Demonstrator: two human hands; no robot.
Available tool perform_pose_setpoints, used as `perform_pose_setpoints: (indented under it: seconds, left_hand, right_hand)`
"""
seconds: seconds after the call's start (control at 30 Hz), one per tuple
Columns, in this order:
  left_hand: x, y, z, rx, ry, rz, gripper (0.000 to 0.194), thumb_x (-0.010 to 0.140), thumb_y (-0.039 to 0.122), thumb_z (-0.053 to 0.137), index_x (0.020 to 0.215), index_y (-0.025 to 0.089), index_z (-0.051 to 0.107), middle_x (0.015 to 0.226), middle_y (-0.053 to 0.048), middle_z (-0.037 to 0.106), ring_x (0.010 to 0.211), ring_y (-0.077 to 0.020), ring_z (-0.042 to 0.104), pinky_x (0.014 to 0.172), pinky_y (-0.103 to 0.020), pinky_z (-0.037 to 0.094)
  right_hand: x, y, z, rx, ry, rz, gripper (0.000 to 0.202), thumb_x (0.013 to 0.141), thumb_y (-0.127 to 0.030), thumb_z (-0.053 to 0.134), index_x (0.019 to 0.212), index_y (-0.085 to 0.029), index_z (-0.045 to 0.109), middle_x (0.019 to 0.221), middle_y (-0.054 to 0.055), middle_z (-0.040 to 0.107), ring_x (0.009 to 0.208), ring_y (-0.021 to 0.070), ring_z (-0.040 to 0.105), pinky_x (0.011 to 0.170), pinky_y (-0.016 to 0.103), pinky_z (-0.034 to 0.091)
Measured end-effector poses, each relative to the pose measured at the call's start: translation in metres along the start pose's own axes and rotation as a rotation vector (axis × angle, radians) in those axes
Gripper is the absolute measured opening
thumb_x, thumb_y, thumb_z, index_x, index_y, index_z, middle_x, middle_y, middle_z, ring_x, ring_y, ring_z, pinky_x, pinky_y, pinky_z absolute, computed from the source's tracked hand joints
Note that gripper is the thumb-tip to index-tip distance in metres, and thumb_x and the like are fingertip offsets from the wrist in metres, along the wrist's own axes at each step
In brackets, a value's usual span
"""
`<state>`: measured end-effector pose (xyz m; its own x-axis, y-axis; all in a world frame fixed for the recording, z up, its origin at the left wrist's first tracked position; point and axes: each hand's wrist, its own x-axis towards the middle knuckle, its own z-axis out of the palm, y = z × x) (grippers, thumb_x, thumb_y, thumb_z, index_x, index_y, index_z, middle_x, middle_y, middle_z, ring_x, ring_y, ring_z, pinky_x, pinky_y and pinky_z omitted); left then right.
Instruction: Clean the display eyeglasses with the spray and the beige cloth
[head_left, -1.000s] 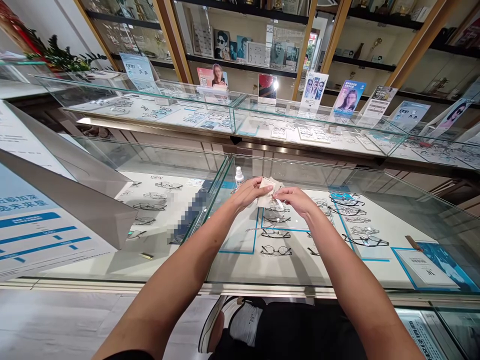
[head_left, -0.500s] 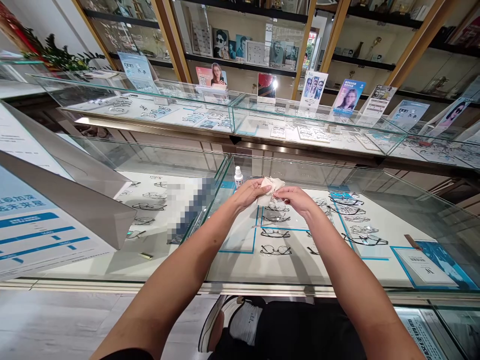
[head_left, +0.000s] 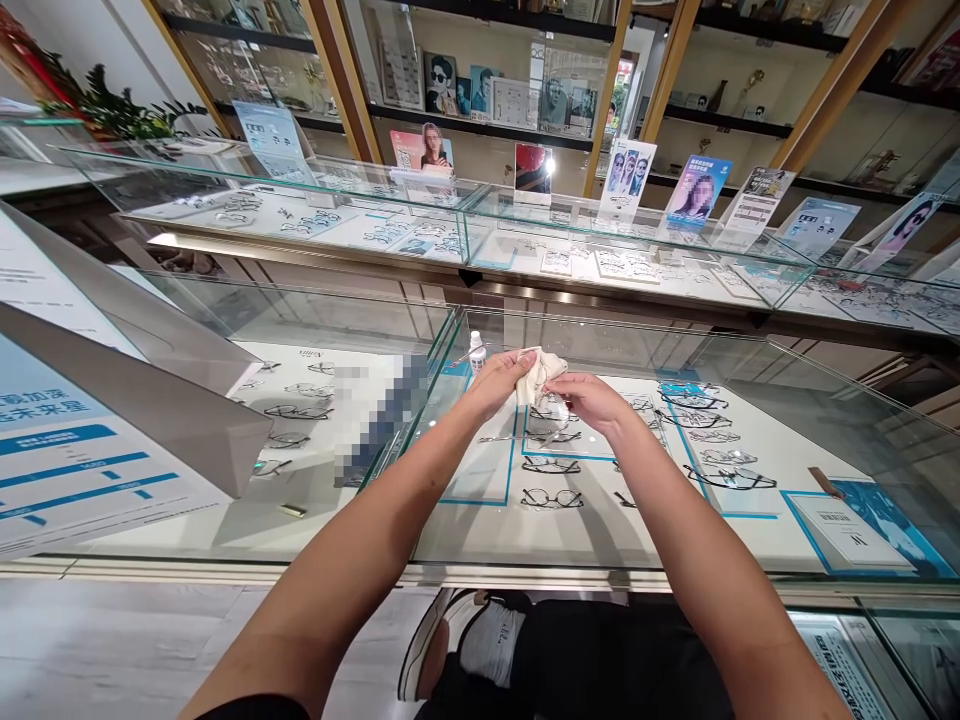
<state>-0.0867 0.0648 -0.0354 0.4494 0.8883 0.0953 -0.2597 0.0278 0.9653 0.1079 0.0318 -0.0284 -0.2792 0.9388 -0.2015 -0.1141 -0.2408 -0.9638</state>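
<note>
Above the glass counter, my left hand (head_left: 498, 382) is closed on a crumpled cream cloth (head_left: 541, 374). My right hand (head_left: 592, 400) pinches a thin-framed pair of eyeglasses (head_left: 556, 412) close to the cloth's lower right edge. The cloth hides part of the eyeglasses; a clear lens hangs below it, and one slim temple reaches left under my left wrist. Just behind my left hand stands a white bottle (head_left: 476, 348), its lower part covered by the hand.
Under the glass lie several display eyeglasses (head_left: 552, 499) and a blue-and-white card (head_left: 855, 530). Folded paper signs (head_left: 112, 450) stand at the left. Beyond is another glass showcase (head_left: 375, 230) with upright signs. Shelves fill the back wall.
The cloth has shifted and bunched differently between my hands. The eyeglasses have turned, so a lens and a temple now show below the cloth. Both arms stay nearly in place.
</note>
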Motion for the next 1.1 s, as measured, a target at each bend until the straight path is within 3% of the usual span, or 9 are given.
perform_pose_setpoints:
  seconds: [0.1,0.2,0.37,0.53,0.63,0.8,0.93,1.1]
  left_hand:
    - [-0.003,0.004,-0.006,-0.019,-0.082,-0.037,0.051,0.070,0.044,0.092,0.107,0.013,0.074,0.096,-0.008,0.078,0.079,-0.0177,0.070,0.074,-0.028,0.052]
    - [-0.007,0.005,-0.004,0.016,-0.045,-0.012,0.053,0.065,0.032,0.096,0.110,0.014,0.074,0.103,-0.009,0.079,0.085,-0.0185,0.072,0.081,-0.029,0.054]
    - [-0.006,0.002,0.004,0.031,0.068,0.024,0.042,0.072,0.042,0.091,0.099,0.015,0.075,0.090,-0.006,0.079,0.076,-0.0180,0.071,0.073,-0.029,0.054]
    - [-0.006,0.004,0.007,0.041,0.119,0.082,0.045,0.082,0.057,0.081,0.099,0.015,0.076,0.086,-0.005,0.078,0.071,-0.0159,0.067,0.066,-0.027,0.051]
    - [-0.004,0.003,0.006,-0.015,0.073,0.052,0.050,0.086,0.061,0.077,0.101,0.014,0.076,0.087,-0.006,0.077,0.073,-0.0154,0.067,0.069,-0.026,0.052]
    - [0.005,-0.004,-0.001,-0.165,0.080,0.029,0.060,0.077,0.061,0.085,0.111,0.013,0.074,0.099,-0.011,0.078,0.090,-0.0198,0.072,0.085,-0.032,0.056]
    - [0.006,-0.006,-0.005,-0.128,0.077,-0.041,0.062,0.071,0.065,0.088,0.102,0.013,0.076,0.094,-0.010,0.077,0.088,-0.0187,0.070,0.083,-0.031,0.056]
    - [-0.003,-0.002,-0.001,-0.014,-0.104,-0.180,0.059,0.073,0.068,0.085,0.093,0.013,0.077,0.088,-0.008,0.075,0.077,-0.0158,0.065,0.076,-0.029,0.053]
  right_hand:
    - [0.003,0.001,-0.005,0.046,0.017,-0.003,0.039,0.050,-0.047,0.097,0.072,-0.018,0.081,0.072,0.004,0.071,0.066,0.0132,0.048,0.064,0.031,0.030]
    - [0.005,0.002,-0.008,0.034,0.012,0.003,0.040,0.051,-0.047,0.097,0.072,-0.017,0.082,0.069,0.003,0.067,0.063,0.0119,0.044,0.061,0.031,0.026]
    - [0.002,0.000,-0.004,0.042,-0.026,-0.015,0.038,0.057,-0.048,0.095,0.075,-0.017,0.081,0.065,0.001,0.061,0.063,0.0115,0.041,0.061,0.031,0.025]
    - [0.000,-0.003,0.000,0.088,-0.054,-0.030,0.040,0.057,-0.049,0.096,0.075,-0.018,0.081,0.072,0.002,0.065,0.066,0.0122,0.046,0.061,0.030,0.028]
    - [0.001,-0.003,-0.002,0.125,-0.038,-0.031,0.041,0.052,-0.049,0.098,0.073,-0.018,0.080,0.073,0.003,0.067,0.066,0.0126,0.048,0.062,0.030,0.031]
    - [0.001,-0.008,-0.011,0.186,-0.009,-0.062,0.040,0.053,-0.045,0.098,0.077,-0.020,0.080,0.076,0.003,0.070,0.070,0.0149,0.054,0.067,0.031,0.038]
    - [-0.001,-0.014,-0.015,0.233,0.025,-0.110,0.039,0.055,-0.045,0.097,0.080,-0.021,0.079,0.076,0.002,0.069,0.070,0.0148,0.054,0.068,0.031,0.038]
    - [-0.002,-0.016,-0.016,0.256,0.070,-0.142,0.039,0.056,-0.046,0.097,0.080,-0.021,0.079,0.075,0.001,0.067,0.071,0.0143,0.053,0.066,0.028,0.038]
